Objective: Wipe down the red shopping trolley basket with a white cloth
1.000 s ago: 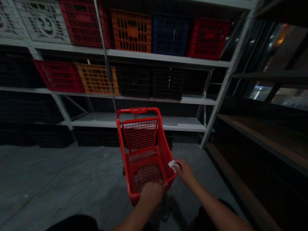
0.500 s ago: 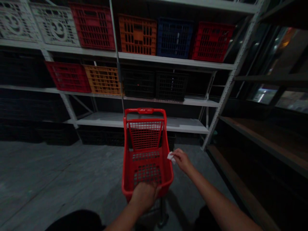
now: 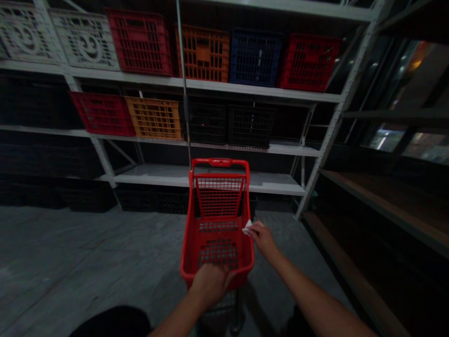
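A small red plastic shopping cart point(image 3: 245, 255) stands right before me, with a thin pole point(image 3: 182, 56) rising from its far left corner beside the handle. My left hand point(image 3: 209, 283) is closed over the near rim of the basket; its fingertips are partly hidden. Between the fingers of my right hand point(image 3: 260, 234) is a crumpled white tissue point(image 3: 247, 228), pinched at the cart's right rim. The basket holds nothing that I can make out.
White metal shelving point(image 3: 305, 150) runs behind the cart, carrying red, blue, black and white crates, an orange crate point(image 3: 205, 54) and a yellow crate point(image 3: 154, 118). Darker shelves point(image 3: 379, 201) line the right side. Grey concrete floor point(image 3: 87, 252) extends to the left.
The cart's far end and its pole have swung slightly to the right. My right hand with the tissue has shifted a little left along the right rim; my left hand stays on the near rim.
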`<state>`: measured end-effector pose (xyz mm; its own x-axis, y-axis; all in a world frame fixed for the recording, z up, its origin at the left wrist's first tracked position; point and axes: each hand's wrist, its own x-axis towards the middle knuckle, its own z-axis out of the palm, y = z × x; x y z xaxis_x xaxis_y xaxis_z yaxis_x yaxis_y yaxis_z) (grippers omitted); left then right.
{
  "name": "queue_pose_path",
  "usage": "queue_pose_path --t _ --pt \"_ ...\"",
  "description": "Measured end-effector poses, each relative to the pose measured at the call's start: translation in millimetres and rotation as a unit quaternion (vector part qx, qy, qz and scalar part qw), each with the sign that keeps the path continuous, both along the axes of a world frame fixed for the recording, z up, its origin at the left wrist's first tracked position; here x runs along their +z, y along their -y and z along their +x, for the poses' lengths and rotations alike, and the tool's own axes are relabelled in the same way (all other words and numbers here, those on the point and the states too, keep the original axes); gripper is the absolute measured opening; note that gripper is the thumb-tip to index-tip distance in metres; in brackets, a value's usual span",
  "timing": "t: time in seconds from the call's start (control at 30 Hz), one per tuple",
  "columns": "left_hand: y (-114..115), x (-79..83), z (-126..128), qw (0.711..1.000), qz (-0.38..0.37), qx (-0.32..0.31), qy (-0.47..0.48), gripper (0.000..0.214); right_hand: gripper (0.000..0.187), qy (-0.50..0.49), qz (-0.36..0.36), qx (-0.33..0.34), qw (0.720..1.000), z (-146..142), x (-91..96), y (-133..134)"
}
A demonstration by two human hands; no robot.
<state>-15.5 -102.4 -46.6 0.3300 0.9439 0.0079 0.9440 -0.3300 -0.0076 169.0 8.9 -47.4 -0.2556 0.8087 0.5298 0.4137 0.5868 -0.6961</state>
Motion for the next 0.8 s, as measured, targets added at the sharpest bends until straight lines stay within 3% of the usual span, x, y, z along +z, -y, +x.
queue_pose_path --t 0.17,0.23,0.43,0.5,0.57,0.73,0.8 --pt "-1 -3.4 -8 1.000 -0.003 -0.008 0.009 0.055 0.013 -0.015 -0.061 0.039 0.997 5 -24.4 62" --pt "-1 -4.9 -13 1.000 -0.005 -0.012 0.015 0.054 0.014 -0.004 -0.063 0.039 0.997 4 -26.2 66" --pt "-2 -3.1 -20 1.000 -0.012 -0.009 0.016 0.053 0.016 0.026 0.018 -0.034 0.999 -9 1.7 -11" --pt "-2 -2.5 -21 1.000 -0.017 -0.008 0.012 0.056 0.016 0.024 0.031 -0.061 0.997 -12 2.9 -21" --pt "-1 -2.9 -25 1.000 -0.021 -0.005 0.010 0.059 0.017 0.020 0.029 -0.052 0.998 -13 -2.9 -8" --pt "5 -7.6 -41 1.000 -0.021 -0.017 0.008 0.063 0.016 0.046 0.003 0.046 0.998 -13 -20.6 61" --pt "8 -8.8 -48 0.999 -0.023 -0.028 0.007 0.062 0.017 0.065 0.009 0.059 0.996 -15 -19.7 62"
